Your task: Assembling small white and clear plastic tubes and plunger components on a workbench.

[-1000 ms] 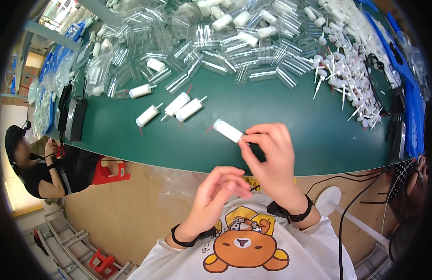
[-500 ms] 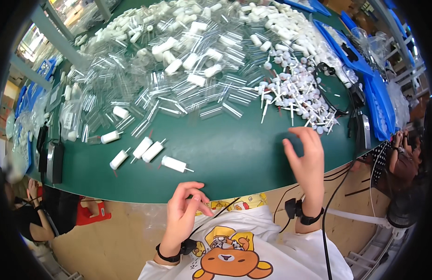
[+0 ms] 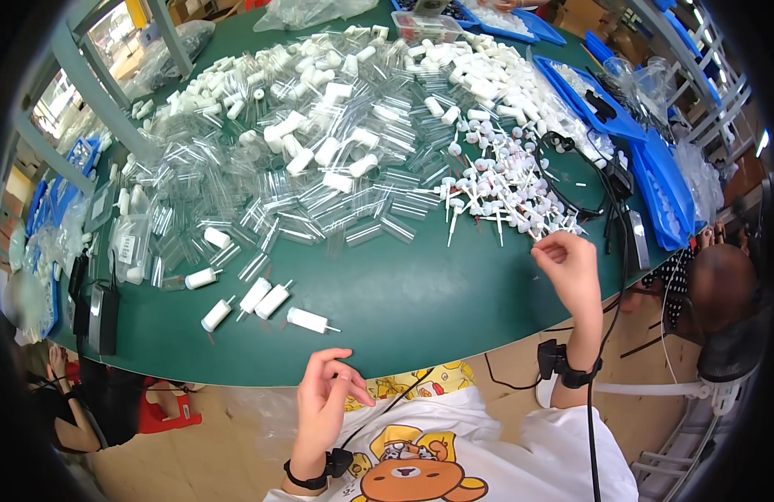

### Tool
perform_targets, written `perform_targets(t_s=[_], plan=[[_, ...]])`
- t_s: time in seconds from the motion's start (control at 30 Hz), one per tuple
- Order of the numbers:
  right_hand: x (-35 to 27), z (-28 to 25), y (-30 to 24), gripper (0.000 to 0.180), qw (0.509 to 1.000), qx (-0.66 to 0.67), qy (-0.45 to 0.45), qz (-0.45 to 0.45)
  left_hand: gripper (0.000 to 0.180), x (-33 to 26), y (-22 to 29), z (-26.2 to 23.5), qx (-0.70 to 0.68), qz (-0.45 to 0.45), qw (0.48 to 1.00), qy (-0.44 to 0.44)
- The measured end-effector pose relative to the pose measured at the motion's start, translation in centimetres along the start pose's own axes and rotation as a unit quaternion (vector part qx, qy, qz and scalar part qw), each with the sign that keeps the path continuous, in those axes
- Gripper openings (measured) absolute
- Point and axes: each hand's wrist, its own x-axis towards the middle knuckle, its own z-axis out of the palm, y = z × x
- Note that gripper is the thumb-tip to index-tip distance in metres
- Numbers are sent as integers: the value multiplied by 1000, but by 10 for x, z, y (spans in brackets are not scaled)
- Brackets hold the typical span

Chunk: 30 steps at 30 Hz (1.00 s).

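Note:
My right hand [image 3: 568, 269] is at the near edge of a pile of small white round-headed pieces with thin stems [image 3: 508, 180]. Its thumb and fingertips are pinched together; what they hold, if anything, is too small to make out. In front of the table edge, my left hand [image 3: 324, 400] hangs with loosely bent fingers apart and nothing in it. Beyond it on the green table [image 3: 387, 309] lie several white cylinders with thin stems, among them one on its side [image 3: 310, 320] and an upright-leaning pair [image 3: 255, 296].
A large heap of clear plastic tubes [image 3: 211, 180] and white cylinders [image 3: 328, 151] spreads across the far side. Blue trays [image 3: 663, 188] line the right. Black cables [image 3: 608, 197] run past my right hand. Power boxes [image 3: 103, 318] stand at the left edge; other people sit at both sides.
My right hand has moved slightly right to the edge of the stemmed pile, and its spread thumb and fingers have closed into a pinch. My left hand is nearly still. The view has tilted up.

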Motion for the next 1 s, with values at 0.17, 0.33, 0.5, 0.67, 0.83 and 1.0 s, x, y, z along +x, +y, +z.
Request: perform_targets(t_s=[0.17,0.33,0.5,0.67,0.83,1.0], plan=[[4,-19,1,9,987,152,40,37,18,1,0,-4,14,-9,1000,-20],[10,-22,-9,30,945,311,91,41,18,0,-2,-7,14,-2,999,-40],[28,2,-33,36,841,534,-64,56,18,-1,-7,-10,7,5,999,-48],[58,35,-83,28,814,532,-229,48,18,1,-10,-10,5,9,999,-49],[87,83,-121,21,900,337,-265,-81,17,-2,-9,-10,-12,12,999,-46],[126,135,-109,16,924,242,-217,-202,17,-1,-13,-11,-13,16,999,-48]])
